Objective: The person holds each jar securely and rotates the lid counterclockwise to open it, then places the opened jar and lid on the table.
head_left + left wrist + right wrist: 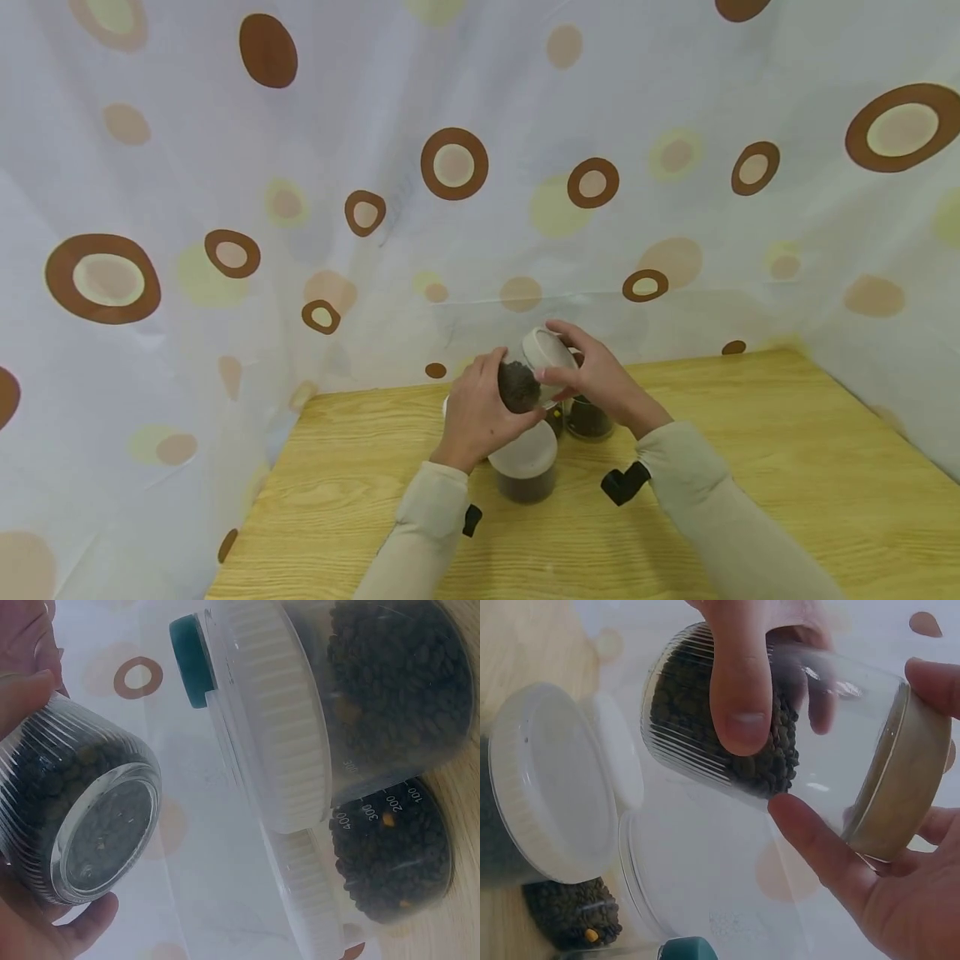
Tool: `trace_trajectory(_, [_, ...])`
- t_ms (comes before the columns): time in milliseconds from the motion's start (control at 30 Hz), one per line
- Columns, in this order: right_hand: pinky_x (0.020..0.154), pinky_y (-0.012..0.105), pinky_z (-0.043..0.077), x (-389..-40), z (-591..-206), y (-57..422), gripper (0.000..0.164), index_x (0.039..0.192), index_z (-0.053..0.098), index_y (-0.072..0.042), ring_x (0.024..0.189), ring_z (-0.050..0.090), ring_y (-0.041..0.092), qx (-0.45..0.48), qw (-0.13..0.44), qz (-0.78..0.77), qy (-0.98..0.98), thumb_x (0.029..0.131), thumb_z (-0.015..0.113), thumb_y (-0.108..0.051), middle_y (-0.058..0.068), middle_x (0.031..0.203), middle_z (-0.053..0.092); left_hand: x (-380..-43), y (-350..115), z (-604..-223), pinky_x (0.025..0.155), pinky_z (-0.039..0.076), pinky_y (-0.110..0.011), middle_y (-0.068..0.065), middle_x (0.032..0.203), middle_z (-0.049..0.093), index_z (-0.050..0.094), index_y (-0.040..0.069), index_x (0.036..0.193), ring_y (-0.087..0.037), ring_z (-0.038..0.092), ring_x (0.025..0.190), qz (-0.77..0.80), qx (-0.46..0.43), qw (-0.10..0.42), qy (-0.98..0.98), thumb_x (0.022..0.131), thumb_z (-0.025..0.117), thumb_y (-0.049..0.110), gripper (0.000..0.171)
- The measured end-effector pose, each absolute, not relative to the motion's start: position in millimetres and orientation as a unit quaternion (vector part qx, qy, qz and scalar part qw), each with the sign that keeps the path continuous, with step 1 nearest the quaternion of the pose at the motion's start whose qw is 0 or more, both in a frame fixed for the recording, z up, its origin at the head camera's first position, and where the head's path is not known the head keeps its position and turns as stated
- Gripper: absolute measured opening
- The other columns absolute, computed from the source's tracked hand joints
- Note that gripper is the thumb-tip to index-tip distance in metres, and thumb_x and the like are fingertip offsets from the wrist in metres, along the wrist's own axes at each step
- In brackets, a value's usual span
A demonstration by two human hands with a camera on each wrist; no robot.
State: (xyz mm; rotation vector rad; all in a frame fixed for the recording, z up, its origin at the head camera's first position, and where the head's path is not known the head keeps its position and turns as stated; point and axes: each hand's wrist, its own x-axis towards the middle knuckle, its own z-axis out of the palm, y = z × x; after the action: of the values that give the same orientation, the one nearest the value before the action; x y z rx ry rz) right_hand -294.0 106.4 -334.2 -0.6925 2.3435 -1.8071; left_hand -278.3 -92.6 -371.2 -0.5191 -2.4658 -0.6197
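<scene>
Both hands hold a clear glass jar (517,385) tilted above the table, with dark seed- or bean-like pieces gathered at its ribbed lower end. My left hand (480,417) grips the body, its thumb (742,712) across the ribbed glass in the right wrist view. Around the pale lid (907,780) curl the fingers of my right hand (600,379), and its thumb reaches along the glass. The lid sits on the jar's mouth. In the left wrist view the jar's round base (109,832) faces the camera.
Just below the hands stands a jar with a broad white lid (525,450). Behind it, a glass container (588,421) holds dark pieces. The left wrist view shows a jar with measuring marks (390,855) and a teal piece (191,660). A spotted sheet (487,250) hangs behind the wooden table (750,467).
</scene>
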Motion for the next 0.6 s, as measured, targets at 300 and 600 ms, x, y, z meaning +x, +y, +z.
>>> trace_trajectory(300, [0.076, 0.035, 0.058, -296.5, -336.5, 110.1, 0.08, 0.158, 0.022, -0.011, 0.116, 0.055, 0.037, -0.254, 0.059, -0.551, 0.793, 0.093, 0.066, -0.025, 0.025, 0.151, 0.034, -279.2, -96.2, -376.5, 0.092, 0.055, -0.043, -0.007, 0.124, 0.063, 0.052, 0.013, 0.139, -0.022, 0.064, 0.107, -0.196, -0.196, 0.299, -0.913, 0.07, 0.083, 0.054, 0.086])
trace_trajectory(600, [0.08, 0.039, 0.058, -291.5, -327.7, 111.4, 0.067, 0.158, 0.023, -0.015, 0.12, 0.055, 0.039, -0.242, 0.053, -0.486, 0.838, 0.102, 0.05, -0.042, 0.024, 0.152, 0.036, -276.5, -95.4, -376.0, 0.078, 0.059, -0.036, -0.006, 0.119, 0.062, 0.053, 0.015, 0.138, -0.02, 0.066, 0.095, -0.207, -0.207, 0.316, -0.903, 0.07, 0.083, 0.052, 0.083])
